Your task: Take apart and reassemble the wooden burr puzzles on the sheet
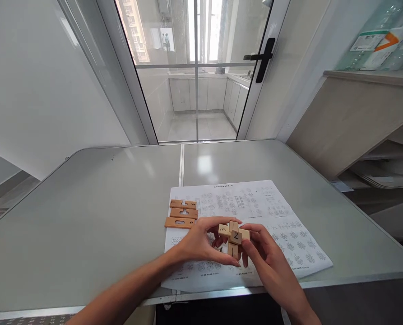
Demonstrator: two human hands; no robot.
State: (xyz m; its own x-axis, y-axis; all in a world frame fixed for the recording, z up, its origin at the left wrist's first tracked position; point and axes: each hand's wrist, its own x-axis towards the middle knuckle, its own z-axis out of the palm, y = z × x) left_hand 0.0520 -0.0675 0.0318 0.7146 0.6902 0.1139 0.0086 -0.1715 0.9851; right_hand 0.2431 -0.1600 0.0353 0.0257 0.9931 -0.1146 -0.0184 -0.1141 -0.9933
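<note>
Between my two hands, above the printed sheet, is a wooden interlocking puzzle (235,237) of pale numbered bars joined crosswise. A 2 faces me on the foremost bar end, and a 3 shows on the left one. My left hand (204,241) curves around it, fingers along the top and thumb under the lower end. My right hand (265,253) pinches it from the right side, thumb near the 2. Several flat wooden pieces with cut-out slots (183,213) lie stacked in rows left of my left hand. The large paper sheet (255,203) carries rows of small line drawings.
The grey table (86,216) spreads out on both sides, with a metal seam down its middle. Beyond it stands a glass door with a black handle (262,58). To the right, a shelf unit (350,117) holds wrapped plastic bottles (384,43) on top.
</note>
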